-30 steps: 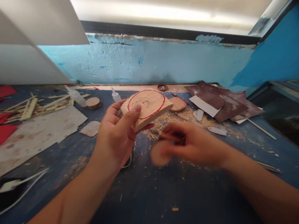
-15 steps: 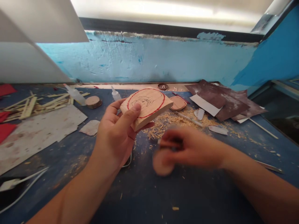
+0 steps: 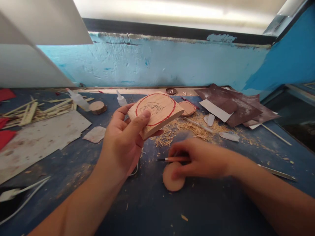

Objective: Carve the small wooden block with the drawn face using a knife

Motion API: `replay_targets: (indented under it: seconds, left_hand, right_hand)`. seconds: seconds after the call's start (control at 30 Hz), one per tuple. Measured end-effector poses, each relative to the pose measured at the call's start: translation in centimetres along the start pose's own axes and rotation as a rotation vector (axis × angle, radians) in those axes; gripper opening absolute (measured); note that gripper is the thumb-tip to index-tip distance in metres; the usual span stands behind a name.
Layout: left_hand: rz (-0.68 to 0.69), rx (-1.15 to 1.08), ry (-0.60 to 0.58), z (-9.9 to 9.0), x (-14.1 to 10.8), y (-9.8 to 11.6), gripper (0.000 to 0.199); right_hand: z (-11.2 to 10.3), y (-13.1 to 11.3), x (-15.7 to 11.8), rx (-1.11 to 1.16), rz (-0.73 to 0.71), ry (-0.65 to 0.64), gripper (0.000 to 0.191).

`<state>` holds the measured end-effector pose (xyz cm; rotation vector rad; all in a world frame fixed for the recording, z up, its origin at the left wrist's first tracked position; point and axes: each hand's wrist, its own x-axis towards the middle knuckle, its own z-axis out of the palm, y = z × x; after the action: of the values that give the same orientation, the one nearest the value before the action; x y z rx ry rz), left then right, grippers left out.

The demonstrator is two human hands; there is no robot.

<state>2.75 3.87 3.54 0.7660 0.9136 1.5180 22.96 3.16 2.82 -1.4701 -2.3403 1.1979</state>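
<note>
My left hand (image 3: 125, 137) grips a square wooden block (image 3: 159, 108), thumb on its top face, fingers beneath. A red ring and thin dark sketch lines mark that face. Lower and to the right, my right hand (image 3: 197, 157) is closed, its thumb over a round wooden disc (image 3: 172, 182) near the tabletop. An orange stick with a white band and dark tip (image 3: 162, 159) pokes out from under its curled fingers. Whether the disc rests on the table cannot be made out.
Wood shavings (image 3: 169, 131) lie beyond my hands, with brown sandpaper sheets (image 3: 228, 105) at the back right. A metal blade (image 3: 278, 172) lies by my right forearm. Glue bottles (image 3: 121, 99), a wood slice (image 3: 97, 107) and thin sticks (image 3: 29, 113) are back left.
My right hand and the disc have moved slightly down and show less blur. The orange stick now shows clearly. The block in my left hand has shifted slightly right.
</note>
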Motion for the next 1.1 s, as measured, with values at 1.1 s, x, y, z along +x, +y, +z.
replay_targets:
  seconds: [1.1]
  left_hand:
    - [-0.041, 0.53, -0.398, -1.6, 0.1, -2.9, 0.044]
  right_hand:
    - [-2.0, 4.0, 2.2, 0.102, 0.01, 0.604, 0.02]
